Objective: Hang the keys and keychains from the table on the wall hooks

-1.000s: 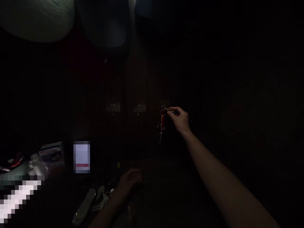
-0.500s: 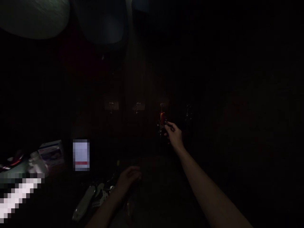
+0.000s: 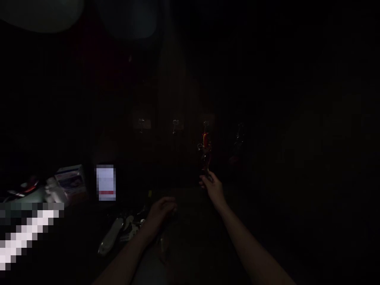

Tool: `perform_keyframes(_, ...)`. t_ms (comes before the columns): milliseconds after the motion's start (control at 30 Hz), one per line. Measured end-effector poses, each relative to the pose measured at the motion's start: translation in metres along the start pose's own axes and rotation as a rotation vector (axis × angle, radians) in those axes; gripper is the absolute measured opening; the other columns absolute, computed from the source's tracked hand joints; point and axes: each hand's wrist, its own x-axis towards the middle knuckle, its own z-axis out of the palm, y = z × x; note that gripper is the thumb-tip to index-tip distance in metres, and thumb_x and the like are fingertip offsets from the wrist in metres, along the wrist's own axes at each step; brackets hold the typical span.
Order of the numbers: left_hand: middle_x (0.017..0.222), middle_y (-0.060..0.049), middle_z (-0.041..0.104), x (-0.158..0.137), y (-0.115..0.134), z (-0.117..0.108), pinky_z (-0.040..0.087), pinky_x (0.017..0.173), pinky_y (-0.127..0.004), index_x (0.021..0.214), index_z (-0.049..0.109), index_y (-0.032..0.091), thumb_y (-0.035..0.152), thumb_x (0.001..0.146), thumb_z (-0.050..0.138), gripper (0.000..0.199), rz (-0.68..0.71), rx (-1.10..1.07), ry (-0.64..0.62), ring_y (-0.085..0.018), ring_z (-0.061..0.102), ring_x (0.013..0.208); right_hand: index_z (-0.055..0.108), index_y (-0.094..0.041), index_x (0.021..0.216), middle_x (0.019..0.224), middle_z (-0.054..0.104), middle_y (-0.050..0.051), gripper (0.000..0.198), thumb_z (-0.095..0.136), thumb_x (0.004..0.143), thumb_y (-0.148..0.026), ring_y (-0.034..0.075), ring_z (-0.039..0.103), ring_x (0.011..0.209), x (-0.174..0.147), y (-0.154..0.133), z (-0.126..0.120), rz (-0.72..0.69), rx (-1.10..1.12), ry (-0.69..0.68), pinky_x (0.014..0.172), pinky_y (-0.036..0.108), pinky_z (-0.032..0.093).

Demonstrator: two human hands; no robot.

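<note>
The scene is very dark. A red and yellow trinket with shiny rings, like a keychain [image 3: 205, 140], hangs from a small metal hook [image 3: 206, 123]. Below it is my right hand [image 3: 214, 189], thumb and fingers pinched at the low end of the dangling bunch; what lies between them is too dark to make out. My left hand [image 3: 160, 213] is low over the dark surface, fingers loosely bent and a little apart, with nothing visible in it. Beside its wrist lie a long pale object [image 3: 111, 236] and several small whitish pieces [image 3: 130, 231].
Two more hooks, a left one [image 3: 141, 122] and a middle one [image 3: 175, 122], line up with the first. Another shiny item [image 3: 239, 134] hangs to the right. At left are a lit, blurred-out screen [image 3: 106, 182], a printed box [image 3: 71, 182] and a pale bottle-like object [image 3: 54, 190].
My right hand has moved down from beside the red trinket to below it. The trinket stays hanging. My left hand has barely moved; the whole view has shifted slightly.
</note>
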Motion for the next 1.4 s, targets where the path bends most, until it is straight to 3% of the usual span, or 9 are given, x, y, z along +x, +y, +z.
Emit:
perform_keyframes(267, 0.088, -0.006, 0.071, 0.006, 0.012, -0.01, 0.049, 0.073, -0.024, 0.089, 0.065, 0.017, 0.019, 0.067, 0.07, 0.023, 0.051, -0.209, 0.206, -0.013, 0.066, 0.077, 0.065, -0.018, 0.089, 0.073, 0.066, 0.002, 0.031, 0.061, 0.066, -0.038, 0.013, 0.06, 0.056, -0.038, 0.019, -0.006, 0.092, -0.194, -0.207, 0.05, 0.024, 0.046)
perform_keyframes(433, 0.087, -0.005, 0.071, 0.004, 0.028, -0.023, 0.051, 0.074, -0.025, 0.088, 0.064, 0.017, 0.017, 0.069, 0.066, 0.019, 0.107, -0.181, 0.307, -0.013, 0.067, 0.078, 0.066, -0.019, 0.086, 0.081, 0.068, 0.003, 0.023, 0.053, 0.074, -0.034, 0.017, 0.064, 0.068, -0.052, 0.029, -0.005, -0.036, -0.363, -0.413, 0.066, 0.031, 0.05)
perform_keyframes(567, 0.093, -0.007, 0.071, 0.002, 0.042, -0.032, 0.051, 0.073, -0.028, 0.092, 0.063, 0.017, 0.025, 0.068, 0.066, 0.025, 0.167, -0.011, 0.303, -0.016, 0.067, 0.079, 0.066, -0.021, 0.09, 0.094, 0.067, 0.005, 0.021, 0.048, 0.082, -0.027, 0.019, 0.061, 0.091, -0.065, 0.022, 0.0, -0.232, -0.493, -0.585, 0.083, 0.033, 0.046)
perform_keyframes(700, 0.09, -0.006, 0.071, 0.001, 0.052, -0.042, 0.049, 0.074, -0.03, 0.091, 0.064, 0.018, 0.031, 0.067, 0.064, 0.027, 0.234, 0.32, 0.333, -0.02, 0.066, 0.084, 0.067, -0.023, 0.095, 0.096, 0.065, 0.005, 0.021, 0.049, 0.084, -0.023, 0.017, 0.057, 0.094, -0.091, -0.001, 0.016, -0.395, -0.528, -0.857, 0.085, 0.031, 0.043)
perform_keyframes(900, 0.085, -0.004, 0.07, -0.003, 0.056, -0.055, 0.046, 0.077, -0.031, 0.085, 0.066, 0.019, 0.03, 0.071, 0.054, 0.022, 0.279, 0.695, 0.322, -0.021, 0.064, 0.085, 0.066, -0.031, 0.101, 0.114, 0.059, 0.0, 0.022, 0.05, 0.086, -0.027, 0.017, 0.048, 0.108, -0.121, -0.025, 0.032, -0.524, -0.679, -1.177, 0.097, 0.036, 0.031)
perform_keyframes(1000, 0.085, -0.003, 0.07, -0.004, 0.055, -0.058, 0.046, 0.077, -0.032, 0.085, 0.065, 0.019, 0.031, 0.072, 0.052, 0.022, 0.292, 0.707, 0.361, -0.022, 0.064, 0.085, 0.064, -0.03, 0.105, 0.115, 0.059, 0.001, 0.024, 0.046, 0.089, -0.031, 0.018, 0.047, 0.11, -0.116, -0.021, 0.031, -0.52, -0.751, -1.151, 0.096, 0.036, 0.032)
perform_keyframes(1067, 0.082, -0.003, 0.07, -0.003, 0.054, -0.057, 0.047, 0.076, -0.031, 0.084, 0.066, 0.02, 0.03, 0.073, 0.052, 0.021, 0.288, 0.687, 0.338, -0.021, 0.064, 0.083, 0.062, -0.029, 0.109, 0.117, 0.058, 0.003, 0.027, 0.044, 0.09, -0.033, 0.019, 0.046, 0.11, -0.107, -0.012, 0.029, -0.509, -0.802, -1.052, 0.094, 0.037, 0.033)
perform_keyframes(1233, 0.087, -0.001, 0.071, -0.005, 0.047, -0.044, 0.044, 0.081, -0.029, 0.081, 0.069, 0.024, 0.026, 0.072, 0.056, 0.016, 0.355, 0.703, 0.22, -0.021, 0.063, 0.088, 0.063, -0.026, 0.108, 0.11, 0.059, 0.008, 0.027, 0.043, 0.09, -0.031, 0.023, 0.05, 0.104, -0.086, 0.013, 0.017, -0.499, -0.971, -0.711, 0.088, 0.04, 0.037)
perform_keyframes(1400, 0.088, -0.001, 0.071, -0.015, 0.033, -0.026, 0.043, 0.08, -0.028, 0.085, 0.07, 0.028, 0.032, 0.071, 0.063, 0.016, 0.341, 0.78, 0.063, -0.022, 0.062, 0.086, 0.063, -0.028, 0.109, 0.099, 0.06, 0.008, 0.027, 0.046, 0.088, -0.027, 0.023, 0.052, 0.093, -0.078, 0.022, 0.006, -0.512, -1.059, -0.605, 0.08, 0.038, 0.04)
